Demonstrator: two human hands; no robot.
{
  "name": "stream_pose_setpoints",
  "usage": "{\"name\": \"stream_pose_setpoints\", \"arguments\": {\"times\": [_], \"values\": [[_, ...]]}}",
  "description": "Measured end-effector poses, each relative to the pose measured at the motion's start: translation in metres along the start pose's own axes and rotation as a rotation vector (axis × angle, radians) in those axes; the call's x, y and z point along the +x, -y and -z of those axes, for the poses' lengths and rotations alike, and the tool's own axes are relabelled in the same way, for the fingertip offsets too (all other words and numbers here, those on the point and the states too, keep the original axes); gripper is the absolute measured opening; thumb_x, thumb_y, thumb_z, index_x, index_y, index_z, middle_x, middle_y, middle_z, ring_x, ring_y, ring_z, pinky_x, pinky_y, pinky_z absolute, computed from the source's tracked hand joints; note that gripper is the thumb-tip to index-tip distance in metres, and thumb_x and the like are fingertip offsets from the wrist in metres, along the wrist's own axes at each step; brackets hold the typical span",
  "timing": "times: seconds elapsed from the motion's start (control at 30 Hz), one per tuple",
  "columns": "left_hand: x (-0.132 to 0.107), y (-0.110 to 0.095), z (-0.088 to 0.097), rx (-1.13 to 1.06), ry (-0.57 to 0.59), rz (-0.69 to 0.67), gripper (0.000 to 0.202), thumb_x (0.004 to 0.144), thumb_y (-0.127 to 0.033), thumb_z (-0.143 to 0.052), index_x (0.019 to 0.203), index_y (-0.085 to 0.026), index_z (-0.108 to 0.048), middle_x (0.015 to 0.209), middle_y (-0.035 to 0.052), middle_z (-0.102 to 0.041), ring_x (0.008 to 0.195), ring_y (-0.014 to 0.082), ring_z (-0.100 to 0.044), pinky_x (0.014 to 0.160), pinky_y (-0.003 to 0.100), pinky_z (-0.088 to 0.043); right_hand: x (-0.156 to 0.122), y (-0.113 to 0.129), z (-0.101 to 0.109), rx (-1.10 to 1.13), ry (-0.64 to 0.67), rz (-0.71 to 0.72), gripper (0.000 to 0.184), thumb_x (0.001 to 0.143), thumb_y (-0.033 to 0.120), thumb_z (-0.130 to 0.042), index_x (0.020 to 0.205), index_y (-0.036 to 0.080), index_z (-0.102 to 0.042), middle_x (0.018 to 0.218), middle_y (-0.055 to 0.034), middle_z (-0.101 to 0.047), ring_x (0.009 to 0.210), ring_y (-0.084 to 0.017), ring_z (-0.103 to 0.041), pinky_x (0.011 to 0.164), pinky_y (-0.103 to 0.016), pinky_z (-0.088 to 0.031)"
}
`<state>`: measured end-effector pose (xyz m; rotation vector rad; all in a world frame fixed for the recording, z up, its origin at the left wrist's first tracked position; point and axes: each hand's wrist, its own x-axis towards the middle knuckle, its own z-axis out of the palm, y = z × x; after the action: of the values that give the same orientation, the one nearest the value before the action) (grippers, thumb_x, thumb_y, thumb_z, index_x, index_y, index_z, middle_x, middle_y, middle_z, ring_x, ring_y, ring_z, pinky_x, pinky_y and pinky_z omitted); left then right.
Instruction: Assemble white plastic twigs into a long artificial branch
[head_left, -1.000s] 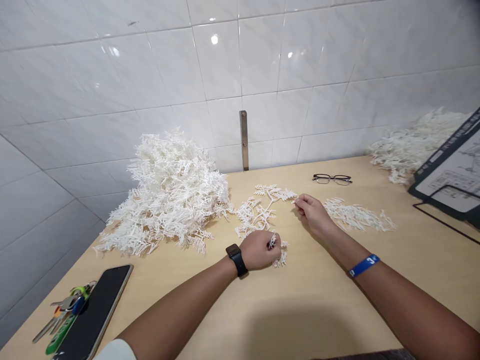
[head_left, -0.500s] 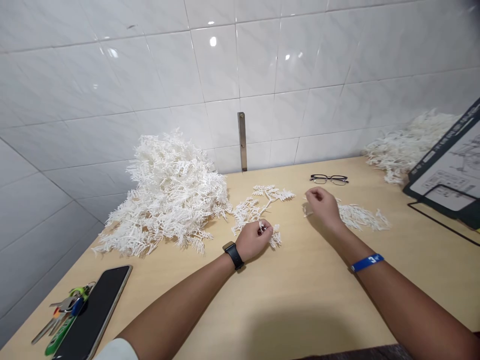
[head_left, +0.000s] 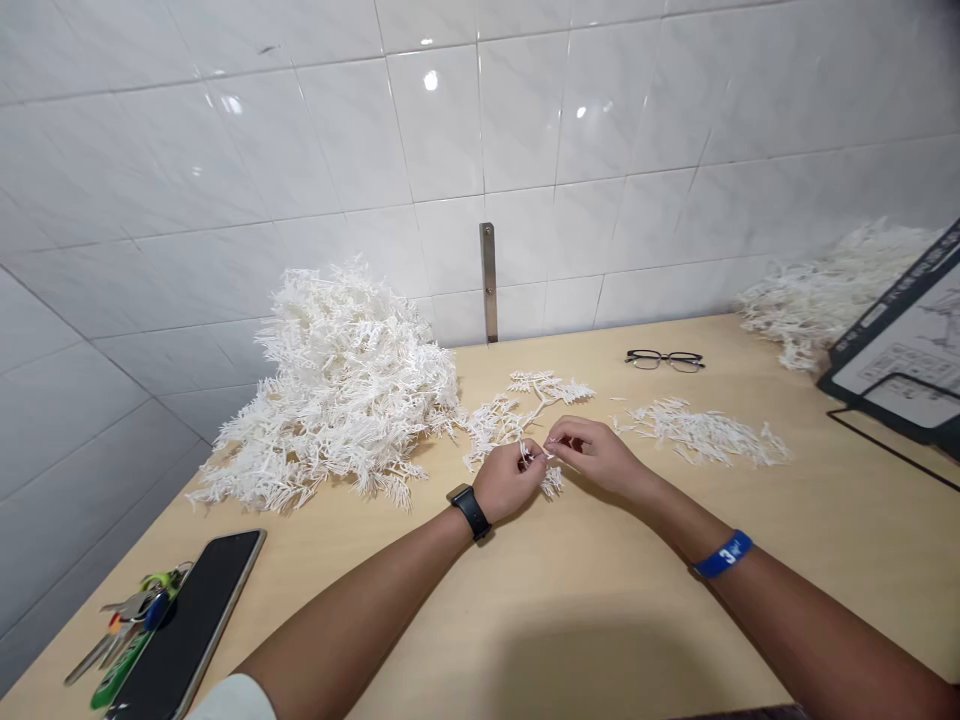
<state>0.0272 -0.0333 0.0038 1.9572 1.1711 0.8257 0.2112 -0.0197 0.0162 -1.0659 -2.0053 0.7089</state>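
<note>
My left hand point(head_left: 510, 482), with a black watch on the wrist, is closed around a white plastic branch point(head_left: 517, 420) that lies on the wooden table point(head_left: 600, 610). My right hand point(head_left: 592, 452), a blue band on its wrist, pinches a sprig of that same branch right beside my left fingers. A small pile of loose white sprigs point(head_left: 701, 432) lies to the right of my hands. A big heap of white branches point(head_left: 341, 385) sits to the left, against the tiled wall.
Black-framed glasses point(head_left: 664, 358) lie near the wall. A second white heap point(head_left: 832, 290) and a black-framed instruction board point(head_left: 904, 350) stand at the right. A phone point(head_left: 187, 625) and a bunch of keys point(head_left: 124, 630) lie at the table's near left corner.
My right hand came back from the small sprig pile on the right and now meets my left hand at the branch. My left hand stayed closed on the branch.
</note>
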Motion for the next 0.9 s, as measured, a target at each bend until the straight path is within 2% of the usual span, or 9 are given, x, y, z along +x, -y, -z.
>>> {"name": "stream_pose_setpoints", "arguments": {"times": [0.1,0.23,0.53,0.7,0.8,0.9], "values": [[-0.002,-0.003,0.000,0.093,0.019,-0.021,0.021,0.085,-0.030,-0.046,0.073,-0.018,-0.058,0.059,-0.0036,-0.053,0.056,0.0101,-0.044,0.058,0.023,-0.031,0.000,-0.001,0.000,-0.047,0.013,-0.092,0.020,0.087,0.029,-0.053,0.071,0.018,-0.059,0.070,-0.0012,-0.058,0.065,-0.015,-0.050,0.060,-0.027,-0.037],[-0.004,-0.007,0.001,0.194,0.032,-0.031,0.021,0.084,-0.031,-0.046,0.071,-0.019,-0.059,0.057,-0.0036,-0.053,0.055,0.0109,-0.045,0.056,0.024,-0.029,0.000,-0.004,-0.001,-0.139,0.081,-0.126,0.022,0.086,0.028,-0.050,0.067,0.018,-0.053,0.066,0.0004,-0.054,0.064,-0.015,-0.047,0.060,-0.027,-0.034],[-0.001,-0.006,0.001,0.211,0.048,-0.074,0.017,0.081,-0.025,-0.047,0.073,-0.020,-0.061,0.061,-0.0027,-0.058,0.058,0.0117,-0.049,0.058,0.023,-0.032,0.002,-0.006,-0.006,-0.183,-0.011,-0.149,0.023,0.083,0.027,-0.047,0.061,0.020,-0.044,0.062,0.0006,-0.049,0.062,-0.015,-0.046,0.059,-0.027,-0.031],[0.002,-0.007,0.002,0.220,0.043,-0.053,0.016,0.078,-0.025,-0.048,0.072,-0.019,-0.061,0.059,-0.0025,-0.057,0.058,0.0119,-0.048,0.058,0.024,-0.033,0.002,-0.005,-0.011,-0.292,-0.054,-0.117,0.024,0.084,0.025,-0.046,0.061,0.020,-0.041,0.065,-0.0011,-0.051,0.064,-0.015,-0.047,0.060,-0.027,-0.030],[-0.002,-0.007,0.001,0.208,0.095,-0.081,0.015,0.077,-0.024,-0.049,0.069,-0.019,-0.061,0.060,-0.0021,-0.058,0.058,0.0115,-0.048,0.058,0.023,-0.033,0.003,-0.011,-0.002,-0.401,-0.175,-0.124,0.025,0.086,0.024,-0.044,0.062,0.020,-0.039,0.067,-0.0023,-0.052,0.062,-0.015,-0.045,0.057,-0.028,-0.027],[-0.006,-0.006,0.000,0.182,0.180,-0.105,0.014,0.076,-0.024,-0.051,0.067,-0.018,-0.060,0.061,-0.0022,-0.059,0.058,0.0109,-0.048,0.057,0.023,-0.033,0.006,-0.027,0.021,-0.434,-0.393,-0.242,0.027,0.087,0.026,-0.042,0.061,0.020,-0.040,0.066,-0.0030,-0.053,0.059,-0.015,-0.044,0.055,-0.028,-0.026]]}}
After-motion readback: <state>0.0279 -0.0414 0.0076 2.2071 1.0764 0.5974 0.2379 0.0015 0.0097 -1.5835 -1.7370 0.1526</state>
